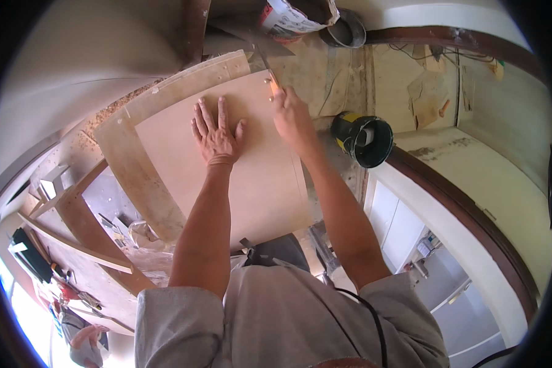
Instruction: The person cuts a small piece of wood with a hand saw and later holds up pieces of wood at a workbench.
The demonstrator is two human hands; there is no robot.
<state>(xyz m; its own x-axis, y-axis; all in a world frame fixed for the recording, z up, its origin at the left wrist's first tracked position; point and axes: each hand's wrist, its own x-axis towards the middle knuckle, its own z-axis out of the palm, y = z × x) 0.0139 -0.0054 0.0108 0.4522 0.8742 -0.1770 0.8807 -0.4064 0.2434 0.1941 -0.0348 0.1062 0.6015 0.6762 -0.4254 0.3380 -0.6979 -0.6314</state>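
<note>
Head view: the left hand (216,140) presses flat, fingers spread apart, on a light-brown sheet (265,168) at the centre of the frame. Above and right of it, the right hand (293,116) has its fingers clamped on an orange-handled saw-like tool (270,73) by the sheet's edge. A dark bucket (345,130) sits right of centre.

A pale, plain wall (98,61) fills the upper left of the frame. White light (19,325) glares at the lower left edge. Dark brown trim (460,205) curves down the right, bordering a cream surface (500,168) (wall or floor, hard to tell).
</note>
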